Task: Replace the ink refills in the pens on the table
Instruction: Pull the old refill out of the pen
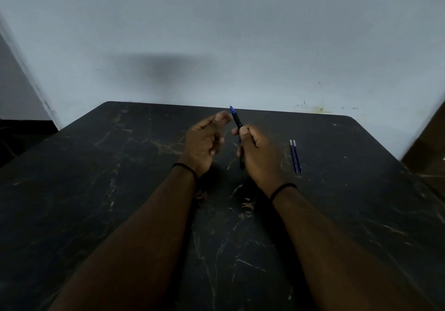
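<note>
My right hand (258, 153) is shut on a black pen (237, 120) with a blue tip section. The pen stands nearly upright, tip pointing up and away from me. Its lower end pokes out below my fist. My left hand (204, 142) hovers just left of the pen with the fingers loosely curled and the fingertips close to the pen's tip, apart from it. I see nothing held in it. Two blue ink refills (295, 156) lie side by side on the black marble-patterned table (120, 190), to the right of my right hand.
A pale wall (216, 33) rises directly behind the table's far edge. A brown object (431, 151) stands past the table's right edge. A dark floor area shows at the far left.
</note>
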Motion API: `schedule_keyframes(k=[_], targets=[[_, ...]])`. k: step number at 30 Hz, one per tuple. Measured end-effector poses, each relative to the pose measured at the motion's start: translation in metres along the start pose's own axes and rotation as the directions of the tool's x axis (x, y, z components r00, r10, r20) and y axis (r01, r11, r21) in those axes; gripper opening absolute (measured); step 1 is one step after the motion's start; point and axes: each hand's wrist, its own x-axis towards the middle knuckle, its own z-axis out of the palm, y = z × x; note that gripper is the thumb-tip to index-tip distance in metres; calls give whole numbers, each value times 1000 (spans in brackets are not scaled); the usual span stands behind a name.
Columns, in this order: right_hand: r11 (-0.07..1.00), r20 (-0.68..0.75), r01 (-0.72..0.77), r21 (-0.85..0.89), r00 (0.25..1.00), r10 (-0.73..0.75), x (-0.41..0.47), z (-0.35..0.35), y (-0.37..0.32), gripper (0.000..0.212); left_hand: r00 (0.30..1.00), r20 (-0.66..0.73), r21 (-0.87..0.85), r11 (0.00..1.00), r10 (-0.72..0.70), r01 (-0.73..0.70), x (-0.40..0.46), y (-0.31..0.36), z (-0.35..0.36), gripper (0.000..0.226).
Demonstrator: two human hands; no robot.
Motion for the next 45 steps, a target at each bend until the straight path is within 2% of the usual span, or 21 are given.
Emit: schedule_keyframes(k=[3, 5, 8, 11, 16, 20, 23, 27, 31, 34, 38, 40, 43, 44, 45], targets=[[969, 182, -157, 191, 976, 122, 2, 3, -2, 36, 977, 207, -114, 991, -44, 69, 2, -1, -7, 38], [895, 338, -301, 330, 923, 186, 2, 0, -3, 39, 950, 310, -167, 981, -47, 103, 4, -2, -12, 39], [752, 512, -470, 462, 834, 206, 3, -5, -7, 36, 912, 409, -181, 976, -35, 118, 8, -3, -19, 36], [659, 585, -552, 511, 785, 204, 3, -8, -10, 36, 880, 472, -179, 973, -46, 146, 10, -5, -20, 39], [596, 627, -637, 489, 732, 268, 4, -12, -11, 30, 871, 486, -150, 975, -70, 162, 11, -5, -22, 35], [651, 601, -616, 444, 743, 294, 4, -7, -11, 31, 918, 388, -186, 969, -81, 164, 10, -7, -17, 24], [741, 528, -546, 391, 793, 305, 5, -2, -11, 34, 952, 300, -201, 972, -58, 122, 9, -7, -11, 22], [829, 424, -458, 321, 852, 307, 5, 3, -11, 36, 962, 270, -234, 967, -34, 100, 8, -6, -6, 22], [972, 252, -225, 68, 947, 202, 2, 5, -11, 35, 975, 221, -228, 971, -24, 76, 9, -8, -5, 22], [993, 137, -117, -17, 984, 118, -1, 7, -10, 31, 980, 197, -239, 967, -35, 82, 9, -10, -7, 20], [989, 47, -150, 4, 988, 150, -3, 9, -7, 37, 984, 170, -210, 974, -53, 89, 9, -12, -11, 18], [991, 11, -131, 12, 991, 131, -3, 9, -7, 31, 985, 164, -200, 977, -47, 80, 11, -14, -14, 20], [989, -6, -105, 106, 994, 106, -3, 9, -7, 8, 986, 163, -199, 978, -32, 65, 13, -16, -16, 16], [984, 2, -109, 144, 994, 110, -4, 9, -6, 5, 986, 160, -201, 977, -35, 67, 13, -16, -17, 15], [979, 14, -111, 173, 994, 110, -5, 10, -5, 12, 987, 158, -203, 976, -40, 72, 13, -16, -17, 15]])
